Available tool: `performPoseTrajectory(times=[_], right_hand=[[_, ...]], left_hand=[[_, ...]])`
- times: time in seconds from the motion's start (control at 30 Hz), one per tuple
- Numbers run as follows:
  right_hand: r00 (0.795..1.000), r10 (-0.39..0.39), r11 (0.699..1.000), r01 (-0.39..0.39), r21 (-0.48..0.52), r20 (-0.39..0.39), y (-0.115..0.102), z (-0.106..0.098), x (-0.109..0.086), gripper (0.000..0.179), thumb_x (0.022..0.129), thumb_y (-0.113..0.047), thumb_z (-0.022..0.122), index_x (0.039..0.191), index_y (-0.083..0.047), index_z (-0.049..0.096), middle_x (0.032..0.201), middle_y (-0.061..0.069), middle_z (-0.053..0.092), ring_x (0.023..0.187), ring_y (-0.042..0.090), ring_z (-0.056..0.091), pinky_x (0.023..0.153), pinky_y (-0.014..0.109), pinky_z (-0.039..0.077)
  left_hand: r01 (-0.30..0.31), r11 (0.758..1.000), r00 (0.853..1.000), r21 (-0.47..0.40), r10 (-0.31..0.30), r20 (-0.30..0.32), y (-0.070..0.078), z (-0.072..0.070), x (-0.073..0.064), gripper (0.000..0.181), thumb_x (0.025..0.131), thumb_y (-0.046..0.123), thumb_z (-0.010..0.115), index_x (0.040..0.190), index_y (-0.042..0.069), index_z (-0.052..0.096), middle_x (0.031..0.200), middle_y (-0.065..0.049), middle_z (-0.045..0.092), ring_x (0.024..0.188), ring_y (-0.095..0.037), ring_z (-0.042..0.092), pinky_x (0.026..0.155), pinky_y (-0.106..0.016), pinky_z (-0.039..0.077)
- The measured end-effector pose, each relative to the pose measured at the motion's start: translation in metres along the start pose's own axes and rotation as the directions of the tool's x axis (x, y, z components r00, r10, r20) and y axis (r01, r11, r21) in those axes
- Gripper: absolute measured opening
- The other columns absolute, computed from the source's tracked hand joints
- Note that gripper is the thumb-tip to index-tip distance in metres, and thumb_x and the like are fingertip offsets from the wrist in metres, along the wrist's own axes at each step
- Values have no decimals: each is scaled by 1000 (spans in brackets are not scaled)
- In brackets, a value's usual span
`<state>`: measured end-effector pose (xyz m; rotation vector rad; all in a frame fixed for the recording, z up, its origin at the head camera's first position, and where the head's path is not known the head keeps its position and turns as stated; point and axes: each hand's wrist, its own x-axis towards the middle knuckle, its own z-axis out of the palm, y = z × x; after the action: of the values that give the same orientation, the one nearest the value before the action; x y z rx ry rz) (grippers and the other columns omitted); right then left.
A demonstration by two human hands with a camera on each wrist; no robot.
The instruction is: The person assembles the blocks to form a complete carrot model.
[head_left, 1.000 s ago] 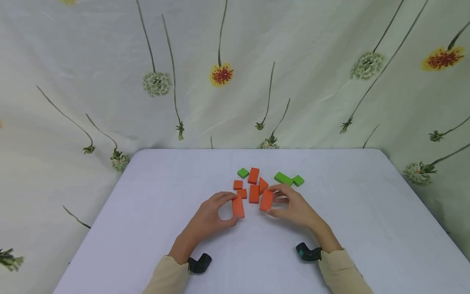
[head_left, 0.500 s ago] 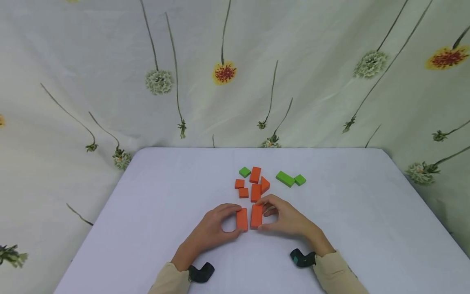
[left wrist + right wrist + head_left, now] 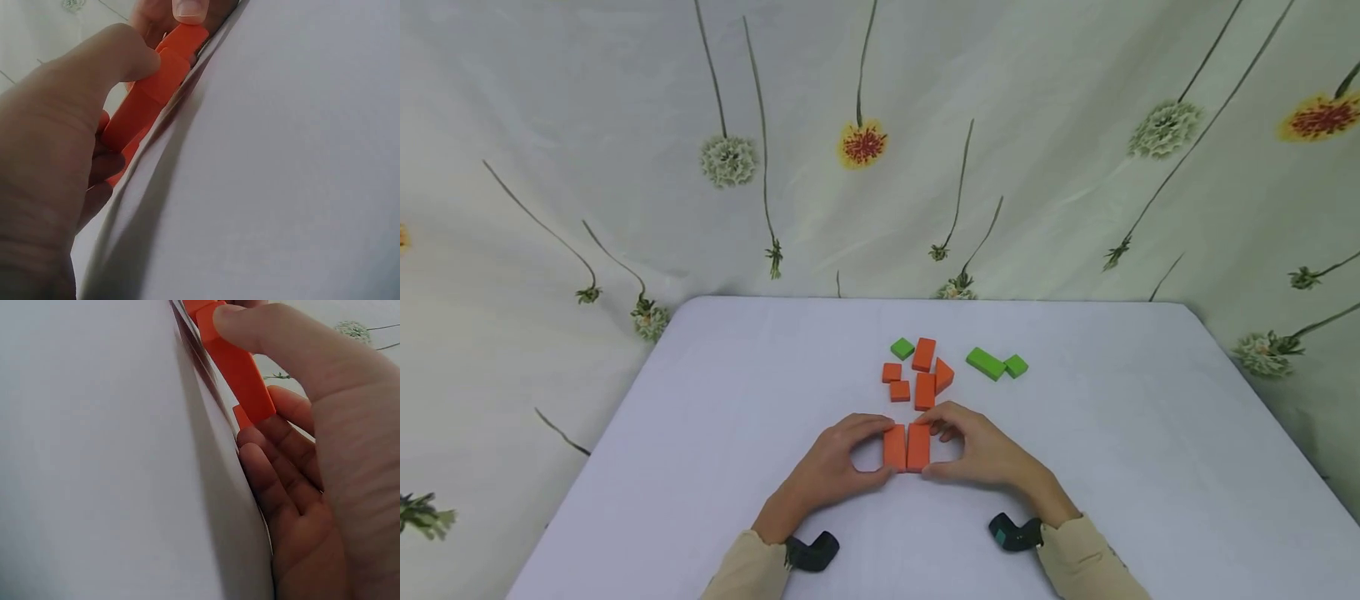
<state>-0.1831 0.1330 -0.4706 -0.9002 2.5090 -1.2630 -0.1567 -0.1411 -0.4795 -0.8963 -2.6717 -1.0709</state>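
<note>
**Left hand (image 3: 831, 462) and right hand (image 3: 990, 450) are holding two orange blocks side by side**

Head view: on the pale surface (image 3: 737, 375), the left orange block (image 3: 894, 448) is serving as landmark. The left hand is standing at its left, pinching it by its ends, thumb near the person and fingertip at the far end. The right orange block (image 3: 918, 448) is lying just to the landmark's right, pinched the same way by the right hand. Both long axes are pointing away from the person, nearly parallel. A thin gap is showing between their far ends; whether the near ends are touching, I cannot tell. Beyond the landmark, slightly right, an orange bar (image 3: 925, 392) is lying beside an orange triangle (image 3: 943, 377); a green bar (image 3: 985, 363) is resting farther off, well to the right.

Left wrist view: the thumb is pressing the landmark's near end, and the fingers are curling at its far end. The other thumb is showing just past it.

Right wrist view: the thumb and index finger are gripping opposite ends of the right orange block; the remaining fingers are curling low, near the surface.
</note>
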Motion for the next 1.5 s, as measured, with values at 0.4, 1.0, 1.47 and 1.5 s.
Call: performPoseTrajectory(times=[0.4, 1.0, 1.47, 1.5], right_hand=[[1000, -12, 997, 13, -78, 16, -2, 5, 0, 57, 84, -39, 86, 136, -28, 64, 126, -16, 61, 110, 6, 57, 98, 29, 54], [999, -29, 991, 30, -130, 13, -5, 4, 1, 58, 84, -40, 85, 137, -25, 65, 131, -13, 63, 115, 8, 56, 101, 35, 53], [969, -114, 991, 95, -97, -220, -2, 9, 13, 50, 93, -19, 77, 140, -11, 62, 131, 2, 66, 92, 12, 63, 83, 27, 58], [966, -110, 990, 86, -111, -233, -2, 9, 15, 50, 93, -18, 77, 140, -11, 62, 131, 2, 66, 91, 12, 63, 82, 27, 58]], left_hand=[[20, 1000, 999, 21, -20, 35, -2, 0, -1, 57, 82, 33, 88, 134, 16, 69, 130, 3, 70, 124, -14, 63, 104, -37, 55], [53, 999, 998, 0, -53, 44, -6, -1, -1, 55, 84, 32, 87, 134, 19, 68, 130, 5, 69, 125, -13, 61, 105, -37, 54], [60, 998, 997, 15, -61, 40, -7, 0, -2, 58, 84, 40, 85, 135, 21, 66, 131, 7, 66, 126, -11, 59, 106, -38, 53], [60, 998, 997, 14, -61, 41, -7, 0, -2, 58, 84, 40, 85, 135, 21, 66, 131, 7, 66, 126, -12, 59, 106, -38, 53]])
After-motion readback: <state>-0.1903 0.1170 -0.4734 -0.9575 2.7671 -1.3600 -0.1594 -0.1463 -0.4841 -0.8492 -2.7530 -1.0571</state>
